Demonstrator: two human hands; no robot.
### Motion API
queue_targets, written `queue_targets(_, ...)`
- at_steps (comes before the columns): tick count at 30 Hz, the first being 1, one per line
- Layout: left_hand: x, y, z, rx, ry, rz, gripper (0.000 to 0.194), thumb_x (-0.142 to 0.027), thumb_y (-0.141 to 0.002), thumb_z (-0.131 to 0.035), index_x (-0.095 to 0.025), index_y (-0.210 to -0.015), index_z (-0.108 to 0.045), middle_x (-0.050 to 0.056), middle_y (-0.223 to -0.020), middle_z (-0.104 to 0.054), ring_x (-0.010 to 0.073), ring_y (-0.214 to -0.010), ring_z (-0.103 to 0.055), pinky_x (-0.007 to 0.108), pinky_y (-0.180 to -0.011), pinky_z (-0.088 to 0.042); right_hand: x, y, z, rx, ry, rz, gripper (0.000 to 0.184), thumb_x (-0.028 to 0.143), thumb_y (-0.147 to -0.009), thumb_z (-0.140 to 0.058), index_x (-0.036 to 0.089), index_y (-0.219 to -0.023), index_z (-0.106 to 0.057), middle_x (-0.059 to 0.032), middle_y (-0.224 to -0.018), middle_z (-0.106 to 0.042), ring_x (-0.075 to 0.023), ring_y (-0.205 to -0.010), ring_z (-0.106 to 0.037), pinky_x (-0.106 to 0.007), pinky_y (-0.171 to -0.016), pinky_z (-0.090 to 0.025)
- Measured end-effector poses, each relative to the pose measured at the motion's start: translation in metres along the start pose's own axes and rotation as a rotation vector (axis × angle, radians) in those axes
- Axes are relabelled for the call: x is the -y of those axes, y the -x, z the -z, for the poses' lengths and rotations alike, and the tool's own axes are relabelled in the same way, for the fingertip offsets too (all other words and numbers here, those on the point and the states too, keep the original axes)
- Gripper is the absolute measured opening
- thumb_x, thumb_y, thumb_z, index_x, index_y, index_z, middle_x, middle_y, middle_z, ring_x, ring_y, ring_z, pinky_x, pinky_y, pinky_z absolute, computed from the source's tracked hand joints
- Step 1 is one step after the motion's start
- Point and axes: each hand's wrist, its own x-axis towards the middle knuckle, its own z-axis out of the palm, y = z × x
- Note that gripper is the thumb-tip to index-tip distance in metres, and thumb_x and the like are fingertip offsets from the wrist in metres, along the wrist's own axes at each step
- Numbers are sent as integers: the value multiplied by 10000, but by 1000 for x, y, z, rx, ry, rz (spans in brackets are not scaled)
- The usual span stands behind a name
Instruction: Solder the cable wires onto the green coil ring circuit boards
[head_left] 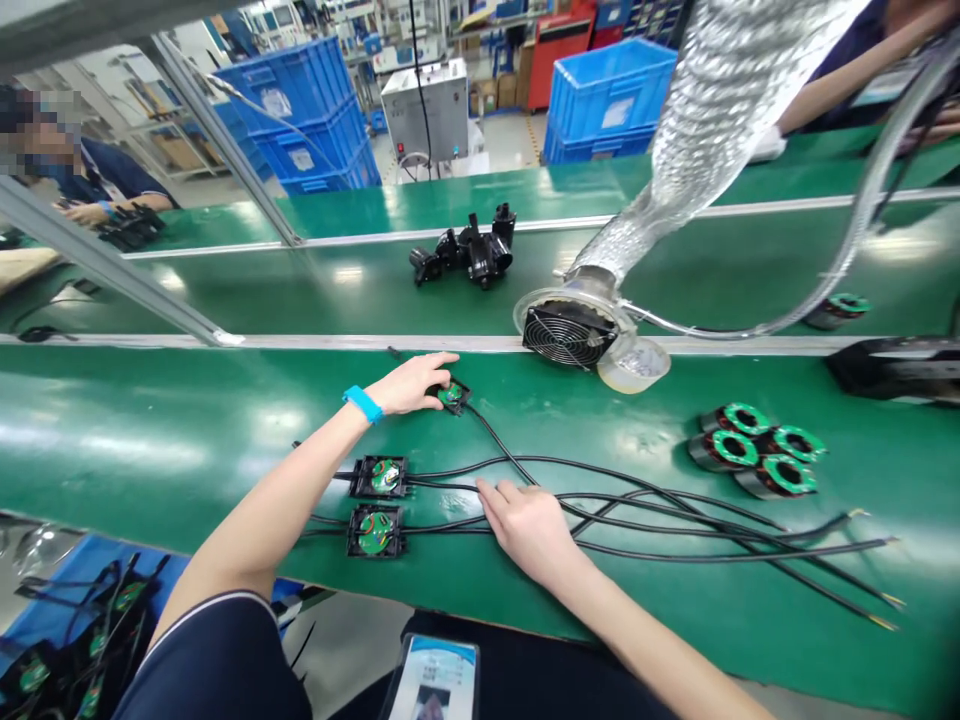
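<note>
My left hand, with a blue band at the wrist, grips a small black housing with a green circuit board by its edge. A black cable trails from that housing to the right. Below it, two similar housings, an upper one and a lower one, lie on the green bench with their boards facing up. My right hand is closed over the black cables running from them; the palm hides part of the cables. Their bared ends lie fanned out at the right.
Several copper-wound stator rings stand right of the cables. A fan on a foil duct hangs over the bench beside a clear cup. Black plastic parts lie behind. A blue bin holds more housings. Co-workers sit across.
</note>
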Motion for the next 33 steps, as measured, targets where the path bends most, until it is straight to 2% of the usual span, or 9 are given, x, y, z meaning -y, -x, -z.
queue_targets(6, -3, 56, 5, 25, 94, 173, 330, -467, -862, -778, -163, -907, -658, 79, -1011, -694, 228, -935, -654, 327, -833, -505, 4, -4, 12, 35, -2, -40, 238, 175, -1041, -520, 151, -1072, -755, -51, -814, -673, -151, -639, -592, -318, -644, -399)
queue_targets(10, -22, 104, 15, 58, 199, 269, 430, -592, -960, -612, -171, -952, -700, 86, -1028, -718, 224, -959, -673, 335, -868, -515, 2, -12, 17, 20, -71, -92, 264, 235, -1045, -523, 125, -1211, -697, -178, -1219, -679, -296, -1164, -613, -441, -1008, -460)
queue_targets(13, -67, 123, 13, -23, 91, 361, 586, -692, -892, -643, -172, -1159, -694, 152, -1254, -700, 314, -1185, -647, 468, -1042, -499, 0, -14, 13, 44, -113, -152, 594, 465, -1015, -587, 54, -1441, -536, -252, -1446, -566, -382, -1407, -460, -561, -1161, -377)
queue_targets(16, -137, 115, -11, -226, -120, 420, 879, -710, -824, -705, -148, -1473, -519, 235, -1565, -479, 419, -1480, -406, 622, -1216, -318, -2, -12, 7, 139, -144, -167, 904, 659, -940, -605, 8, -1536, -404, -272, -1481, -546, -391, -1423, -459, -576, -1183, -369)
queue_targets(19, -196, 87, -50, -256, -146, 351, 1110, -802, -749, -690, -149, -1591, -380, 227, -1675, -314, 435, -1567, -245, 634, -1247, -277, -6, -11, 5, 185, -127, -116, 897, 627, -948, -617, -23, -1528, -403, -280, -1488, -542, -389, -1405, -477, -562, -1187, -356)
queue_targets(21, -211, 71, -72, -283, -129, 354, 1186, -857, -741, -633, -104, -1610, -342, 260, -1654, -336, 442, -1556, -273, 634, -1235, -296, -9, -12, 8, 206, -98, -93, 815, 562, -971, -623, -26, -1504, -437, -278, -1463, -560, -379, -1353, -512, -537, -1161, -373)
queue_targets(25, -199, 73, -86, -272, -208, 411, 1031, -826, -824, -576, -102, -1550, -472, 271, -1507, -529, 470, -1418, -464, 645, -1185, -327, -11, -13, 25, 276, -41, -111, 860, 625, -929, -651, -6, -1483, -466, -251, -1322, -626, -357, -1176, -576, -482, -1036, -446)
queue_targets(30, -149, 103, -90, -247, -351, 312, 744, -696, -927, -536, -167, -1441, -632, 189, -1120, -699, 377, -1037, -646, 535, -936, -495, -20, -4, 37, 372, 0, -89, 898, 851, -856, -515, 61, -1274, -609, -152, -1074, -647, -304, -984, -570, -452, -914, -477)
queue_targets(33, -119, 120, -81, -273, -383, 326, 607, -605, -967, -446, -232, -1378, -693, 119, -870, -671, 347, -853, -643, 508, -803, -515, -27, 8, 42, 412, 16, -75, 758, 831, -889, -493, 111, -1067, -647, -115, -973, -638, -271, -938, -560, -404, -861, -477)
